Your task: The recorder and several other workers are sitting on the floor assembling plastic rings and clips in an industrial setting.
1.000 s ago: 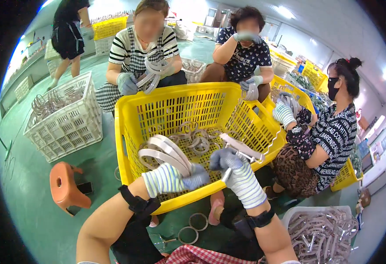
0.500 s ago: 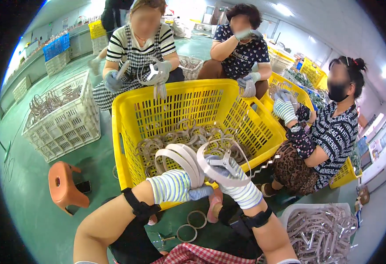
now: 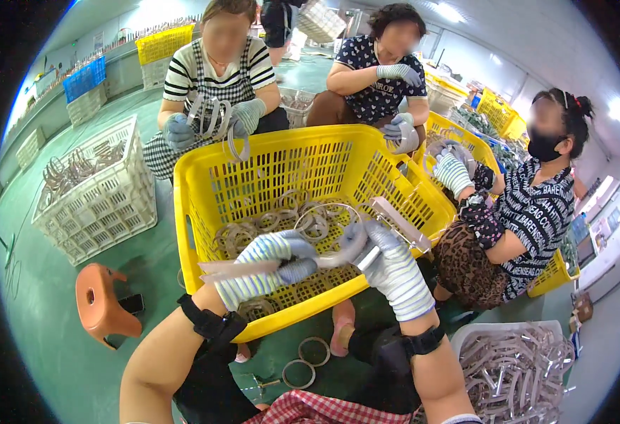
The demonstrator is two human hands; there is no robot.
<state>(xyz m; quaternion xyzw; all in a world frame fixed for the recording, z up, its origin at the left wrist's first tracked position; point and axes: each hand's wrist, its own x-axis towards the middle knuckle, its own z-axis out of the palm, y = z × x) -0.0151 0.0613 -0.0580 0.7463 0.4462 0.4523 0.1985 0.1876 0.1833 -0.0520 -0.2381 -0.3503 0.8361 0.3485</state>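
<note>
My left hand (image 3: 267, 272), in a striped glove, is closed around light grey flat ring bands (image 3: 236, 269), seen nearly edge-on, so I cannot tell how many. My right hand (image 3: 398, 279), gloved alike, grips a ring clamp (image 3: 350, 249) whose hoop reaches left toward my left fingertips. A pale straight strip (image 3: 403, 225) sticks out beyond the right fingers; whether it belongs to that clamp is unclear. Both hands are over the near side of a yellow slotted crate (image 3: 324, 305), with many loose ring clamps (image 3: 239, 237) lying inside.
Three gloved co-workers (image 3: 214, 85) sit around the crate's far and right sides, handling rings. A white crate (image 3: 98, 219) of rings and an orange stool (image 3: 101, 300) are at left. A bin of clamps (image 3: 511, 378) is at lower right; two rings (image 3: 299, 374) lie on the floor.
My hands have moved apart, and the bands in my left hand have turned edge-on. The clamp in my right hand has rotated. One co-worker's hand has lowered from the face.
</note>
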